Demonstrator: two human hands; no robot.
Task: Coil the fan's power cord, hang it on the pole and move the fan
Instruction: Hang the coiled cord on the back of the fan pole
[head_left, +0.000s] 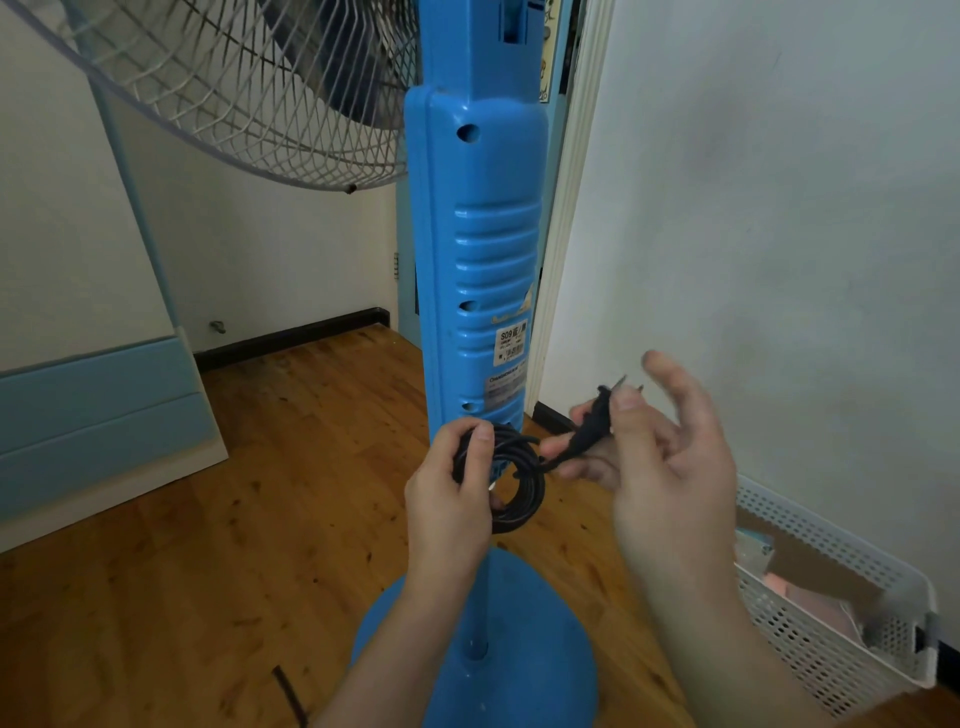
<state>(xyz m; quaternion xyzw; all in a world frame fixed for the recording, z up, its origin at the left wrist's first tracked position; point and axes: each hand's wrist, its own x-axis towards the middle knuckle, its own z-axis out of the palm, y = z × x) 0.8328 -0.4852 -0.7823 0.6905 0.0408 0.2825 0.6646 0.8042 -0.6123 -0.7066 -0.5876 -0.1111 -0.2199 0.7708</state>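
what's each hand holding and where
Left hand grips the coiled cord at the loops' left side; right hand pinches the plug end.

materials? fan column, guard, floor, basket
Column: glossy blue moulded plastic, by its ribs and sheen.
Guard: thin wire mesh, likely white-coated metal.
Floor: varnished wood boards, grain showing.
Basket: white perforated plastic, seemingly.

Black cord (519, 486) coiled, before blue fan pole (475, 270); plug (597, 421) raised rightward.
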